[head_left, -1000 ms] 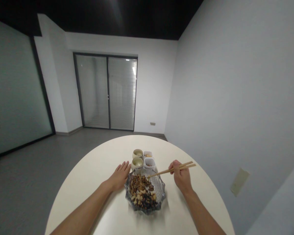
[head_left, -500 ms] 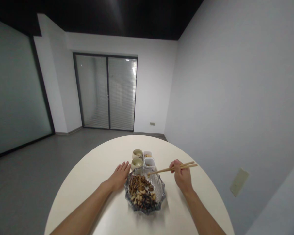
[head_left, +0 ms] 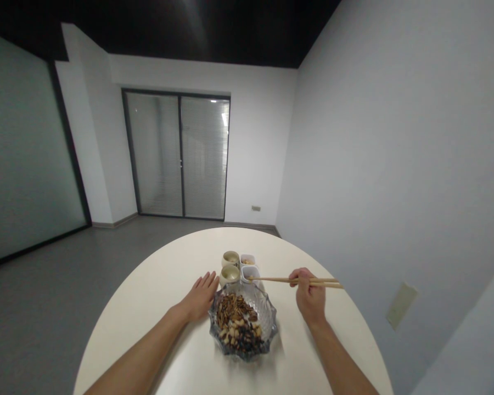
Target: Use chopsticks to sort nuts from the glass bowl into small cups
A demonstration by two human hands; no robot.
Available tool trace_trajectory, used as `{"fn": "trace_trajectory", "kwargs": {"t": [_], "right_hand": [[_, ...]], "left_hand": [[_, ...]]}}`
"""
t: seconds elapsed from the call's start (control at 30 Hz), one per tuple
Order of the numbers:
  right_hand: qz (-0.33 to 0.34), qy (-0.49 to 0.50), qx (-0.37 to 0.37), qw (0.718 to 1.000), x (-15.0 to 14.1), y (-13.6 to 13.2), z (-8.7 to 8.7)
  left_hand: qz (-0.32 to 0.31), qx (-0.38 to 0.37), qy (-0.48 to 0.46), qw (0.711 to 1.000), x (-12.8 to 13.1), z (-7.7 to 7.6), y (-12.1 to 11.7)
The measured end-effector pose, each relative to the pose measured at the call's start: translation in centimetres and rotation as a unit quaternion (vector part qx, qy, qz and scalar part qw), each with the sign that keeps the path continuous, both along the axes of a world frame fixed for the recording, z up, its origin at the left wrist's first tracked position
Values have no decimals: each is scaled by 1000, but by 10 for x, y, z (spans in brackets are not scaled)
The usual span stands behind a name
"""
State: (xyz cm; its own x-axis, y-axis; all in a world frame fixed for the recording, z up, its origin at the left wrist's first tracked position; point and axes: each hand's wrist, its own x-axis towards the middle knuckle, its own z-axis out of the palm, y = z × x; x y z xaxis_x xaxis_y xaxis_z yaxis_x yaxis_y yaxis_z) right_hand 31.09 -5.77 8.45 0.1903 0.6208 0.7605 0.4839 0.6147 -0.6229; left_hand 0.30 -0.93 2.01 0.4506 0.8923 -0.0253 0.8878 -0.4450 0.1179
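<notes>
My right hand (head_left: 310, 296) is closed round a pair of wooden chopsticks (head_left: 271, 280), whose tips are at the nearer white square dish (head_left: 250, 270). A small pale piece seems to be at the tips, too small to name. My left hand (head_left: 201, 296) lies flat on the table, fingers stretched out, beside a scalloped glass bowl (head_left: 270, 323). In that bowl are brown seeds (head_left: 233, 310), pale nuts (head_left: 229, 331) and dark seeds (head_left: 247, 340) in separate heaps. Behind it stand two greenish cups, a near cup (head_left: 230, 274) and a far cup (head_left: 231, 258).
A second white dish (head_left: 247, 259) with pale bits stands behind the nearer one. Everything rests on a round cream table (head_left: 156, 307). A plain wall (head_left: 374, 164) rises to the right, and glass doors (head_left: 181, 159) with blinds are across the room.
My right hand has moved slightly right, and the chopstick tips have gone from over the glass bowl's far rim to the nearer white dish. My left hand stays put.
</notes>
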Motion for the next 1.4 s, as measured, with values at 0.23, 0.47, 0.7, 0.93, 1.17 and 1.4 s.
{"fn": "trace_trajectory", "kwargs": {"t": [0.23,0.47,0.7,0.93,1.17,1.4], "right_hand": [[-34,-3,-7,999,1,3,1],[-10,-16,-42,999,0,7,0],[-22,-2,-68,997,2,8,-2],[-30,46,-29,998,3,7,-1],[56,4,-2,998,-5,3,-4],[103,-14,-43,994,-15,3,-8]], "left_hand": [[-2,12,-17,1000,-3,-9,4],[-4,3,-8,1000,0,-1,-1],[4,-8,10,1000,2,6,-5],[4,-13,7,1000,2,7,-6],[-2,-8,21,1000,2,4,-2],[3,-5,20,1000,4,4,-2]]}}
